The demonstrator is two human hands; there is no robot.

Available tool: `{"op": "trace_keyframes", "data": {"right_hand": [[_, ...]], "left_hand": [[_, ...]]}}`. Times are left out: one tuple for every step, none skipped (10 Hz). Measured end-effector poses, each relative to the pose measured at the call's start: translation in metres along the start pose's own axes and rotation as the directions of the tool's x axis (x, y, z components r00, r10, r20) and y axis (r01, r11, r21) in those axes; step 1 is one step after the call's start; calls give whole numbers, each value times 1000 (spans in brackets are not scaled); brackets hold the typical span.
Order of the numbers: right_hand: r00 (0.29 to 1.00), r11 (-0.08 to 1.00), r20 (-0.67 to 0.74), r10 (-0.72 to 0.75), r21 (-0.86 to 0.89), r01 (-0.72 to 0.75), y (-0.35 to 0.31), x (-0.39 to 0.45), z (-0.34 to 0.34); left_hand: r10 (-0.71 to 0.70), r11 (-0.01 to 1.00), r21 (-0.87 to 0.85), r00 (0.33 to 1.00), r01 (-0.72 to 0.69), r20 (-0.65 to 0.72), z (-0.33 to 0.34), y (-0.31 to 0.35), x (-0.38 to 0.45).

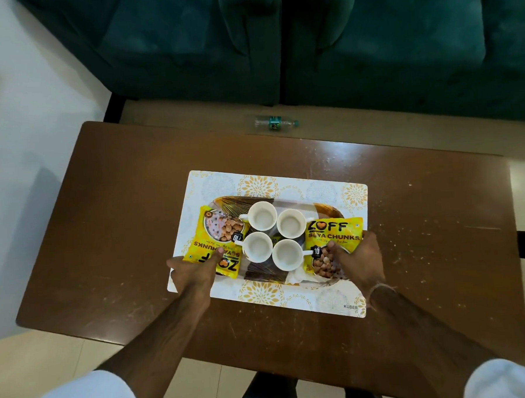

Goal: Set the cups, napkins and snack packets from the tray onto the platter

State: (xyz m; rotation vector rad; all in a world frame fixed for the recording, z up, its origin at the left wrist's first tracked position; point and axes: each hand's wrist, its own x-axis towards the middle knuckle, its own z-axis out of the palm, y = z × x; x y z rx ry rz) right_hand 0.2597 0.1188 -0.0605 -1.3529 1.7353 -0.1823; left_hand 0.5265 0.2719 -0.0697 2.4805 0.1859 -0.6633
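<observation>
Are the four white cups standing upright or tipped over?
Upright. All four white cups show round open mouths facing the camera, standing close together on the tray between two yellow snack packets. Whether they hold anything, cannot tell.

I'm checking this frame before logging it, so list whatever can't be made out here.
- Head view: most of the tray is covered by four cups and two yellow packets.
- A third packet between the cups shows only a sliver.
- Napkin: only a corner shows.
- Left hand and right hand: fingertips hidden under the tray ends.
- Bottle label: too small.
</observation>
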Motion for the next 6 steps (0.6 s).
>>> {"op": "trace_keyframes", "data": {"right_hand": [[1000,1000,13,-5,-18,5,0,-1,-4],[998,999,58,15,-53,-12,0,-3,-8],[996,996,79,27,-89,-20,-1,-5,-13],[987,993,140,82,-93,-69,-5,-9,-19],[982,990,171,76,-131,-54,-6,-14,-26],[982,977,179,66,-214,-26,-12,-26,-34]], "left_hand": [[11,1000,-5,1000,-11,18,-4,0,5],[13,1000,-29,993,-10,115,-8,-1,13],[18,999,-39,969,-9,245,-14,-1,19],[4,1000,9,955,-7,296,-20,2,18],[13,999,29,934,-26,358,-29,5,14],[67,995,40,935,-87,349,-39,6,8]]}}
